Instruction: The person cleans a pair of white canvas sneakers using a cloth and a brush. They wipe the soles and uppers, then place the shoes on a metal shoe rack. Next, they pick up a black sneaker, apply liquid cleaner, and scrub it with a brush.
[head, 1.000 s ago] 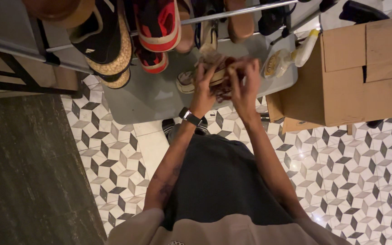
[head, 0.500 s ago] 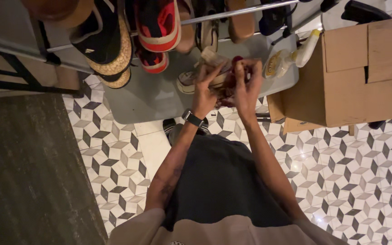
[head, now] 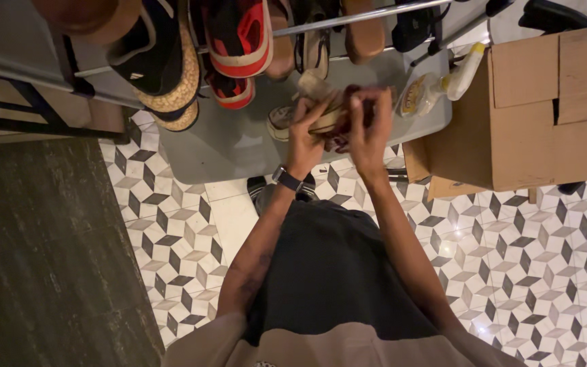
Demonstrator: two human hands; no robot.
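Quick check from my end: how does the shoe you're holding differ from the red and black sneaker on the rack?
The held shoe is tan, flat and thin-soled; the red and black sneaker is bulkier, with a thick pale sole. The held shoe is gripped between the left hand and right hand above the grey shelf; the sneaker rests on the rack untouched. The held shoe is partly hidden by fingers; the sneaker shows clearly. Both are footwear at the same rack.
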